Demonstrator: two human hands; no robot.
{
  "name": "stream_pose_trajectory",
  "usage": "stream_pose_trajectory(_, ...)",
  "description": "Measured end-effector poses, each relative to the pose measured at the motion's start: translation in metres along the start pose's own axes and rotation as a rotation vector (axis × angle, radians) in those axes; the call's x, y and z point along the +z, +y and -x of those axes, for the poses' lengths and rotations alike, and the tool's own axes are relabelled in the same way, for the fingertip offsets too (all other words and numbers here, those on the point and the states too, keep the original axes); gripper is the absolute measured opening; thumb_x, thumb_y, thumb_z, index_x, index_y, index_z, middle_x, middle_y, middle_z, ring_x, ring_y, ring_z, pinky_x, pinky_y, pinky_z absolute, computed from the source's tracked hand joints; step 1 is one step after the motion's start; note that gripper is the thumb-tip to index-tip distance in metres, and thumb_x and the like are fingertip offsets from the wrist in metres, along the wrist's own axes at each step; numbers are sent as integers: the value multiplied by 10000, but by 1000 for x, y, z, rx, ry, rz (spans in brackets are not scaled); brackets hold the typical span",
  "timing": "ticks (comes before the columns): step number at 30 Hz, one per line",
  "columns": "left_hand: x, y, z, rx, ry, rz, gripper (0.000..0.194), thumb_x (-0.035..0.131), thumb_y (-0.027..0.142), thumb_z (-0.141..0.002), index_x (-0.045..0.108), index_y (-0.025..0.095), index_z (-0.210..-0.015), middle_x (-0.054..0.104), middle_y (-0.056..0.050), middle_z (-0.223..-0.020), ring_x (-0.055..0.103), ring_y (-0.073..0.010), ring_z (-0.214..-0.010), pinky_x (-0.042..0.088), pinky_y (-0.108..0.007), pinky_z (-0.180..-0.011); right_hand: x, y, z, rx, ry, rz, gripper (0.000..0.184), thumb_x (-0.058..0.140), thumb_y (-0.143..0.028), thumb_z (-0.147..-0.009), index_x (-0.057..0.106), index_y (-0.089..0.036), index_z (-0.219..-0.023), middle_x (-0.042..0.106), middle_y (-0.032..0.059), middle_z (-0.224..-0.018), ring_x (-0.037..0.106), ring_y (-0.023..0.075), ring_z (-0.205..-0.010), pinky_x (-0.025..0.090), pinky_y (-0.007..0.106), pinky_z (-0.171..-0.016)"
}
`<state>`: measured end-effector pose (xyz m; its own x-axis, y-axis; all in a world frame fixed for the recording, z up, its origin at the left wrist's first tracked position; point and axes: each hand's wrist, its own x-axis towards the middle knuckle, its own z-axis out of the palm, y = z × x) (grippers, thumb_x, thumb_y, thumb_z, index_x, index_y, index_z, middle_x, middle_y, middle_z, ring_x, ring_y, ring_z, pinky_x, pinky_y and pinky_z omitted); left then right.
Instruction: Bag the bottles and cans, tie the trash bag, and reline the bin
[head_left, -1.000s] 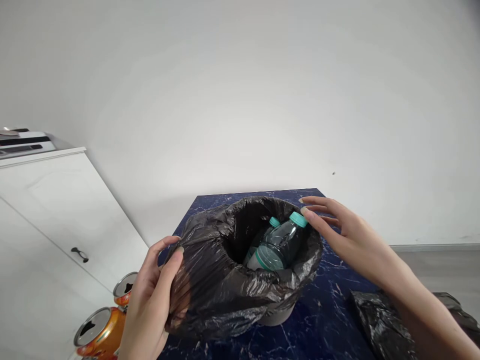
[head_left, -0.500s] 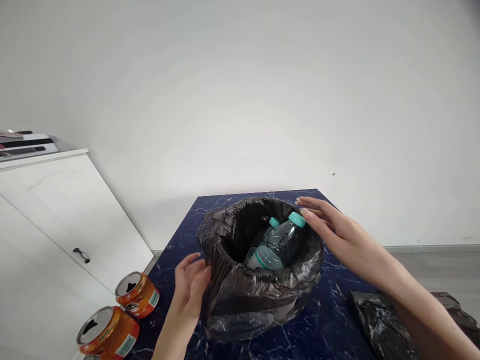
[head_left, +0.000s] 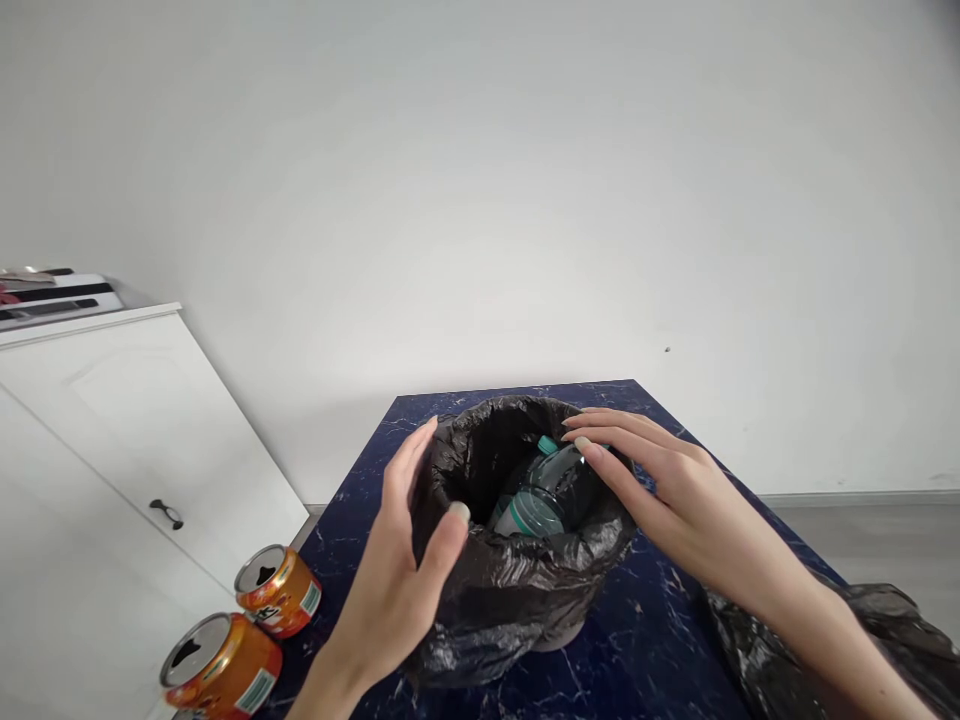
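Observation:
A bin lined with a black plastic bag (head_left: pixel 517 600) stands on the dark blue table. Inside it lean two clear plastic bottles with teal caps; the nearer bottle (head_left: pixel 551 495) has its cap mostly covered by my right hand (head_left: pixel 667 490). That hand stretches its fingers over the right rim, thumb below them. At the left rim is my left hand (head_left: pixel 405 560), thumb spread toward the front of the opening and fingers extended along the bag's outer side. Whether it presses on the bag I cannot tell.
Two orange drink cans (head_left: pixel 277 590) stand at the table's left edge. A crumpled black plastic bag (head_left: pixel 750 640) lies at the right, partly behind my right forearm. A white cabinet (head_left: pixel 112 450) is on the left, and a white wall rises behind the table (head_left: pixel 637 640).
My left hand has moved up from the bag's left side to its rim, with the thumb spread. My right hand has shifted left over the nearer bottle's cap. The bag's front has shifted, exposing some of the bin's base.

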<state>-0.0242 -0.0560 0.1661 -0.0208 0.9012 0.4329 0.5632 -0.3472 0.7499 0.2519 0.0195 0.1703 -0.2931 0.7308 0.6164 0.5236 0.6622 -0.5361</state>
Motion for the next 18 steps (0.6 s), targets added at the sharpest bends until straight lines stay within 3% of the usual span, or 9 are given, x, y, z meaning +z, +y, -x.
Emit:
stream_pose_trajectory(3, 20, -12, 5, 64, -40, 122, 1086, 634, 862, -898, 58, 492, -1742, 46, -12, -1881, 85, -413, -1725, 335, -655, -1344, -3, -1, 1, 36, -47, -6, 404, 460, -592, -1137, 756, -344, -1253, 695, -1, -1492, 621, 289, -1426, 533, 559, -1194)
stream_pose_trajectory(6, 36, -22, 10, 64, -9, 195, 1304, 797, 843, -766, -45, 560, -1720, -117, 11, -1874, 24, -451, -1721, 377, -669, -1316, -6, -3, 2, 67, -91, -18, 401, 467, -640, -1123, 757, -396, -1255, 662, -26, -1533, 602, 297, -1452, 537, 575, -1187)
stream_pose_trajectory(9, 43, -32, 12, -6, -8, 240, 1403, 925, 700, -747, -113, 611, -1687, -32, -14, -1878, 150, -449, -1709, 365, -689, -1312, -8, -4, 2, 93, -121, -25, 413, 458, -672, -1115, 758, -423, -1253, 624, -41, -1577, 581, 304, -1476, 560, 577, -1162)
stream_pose_trajectory(12, 43, -42, 11, -86, -70, 314, 1434, 957, 603, -774, -144, 579, -1693, 125, -60, -1866, 281, -420, -1680, 398, -635, -1310, -9, -4, 2, 108, -136, -25, 438, 452, -677, -1114, 752, -415, -1296, 605, -21, -1600, 574, 314, -1482, 588, 564, -1124)
stream_pose_trajectory(18, 34, -49, 19, -105, -111, 206, 1520, 985, 601, -730, -176, 529, -1708, 88, -106, -1869, 246, -460, -1682, 408, -657, -1294, -7, -2, 4, 92, -120, -9, 434, 460, -671, -1113, 759, -413, -1296, 612, -14, -1595, 576, 341, -1482, 571, 572, -1140)
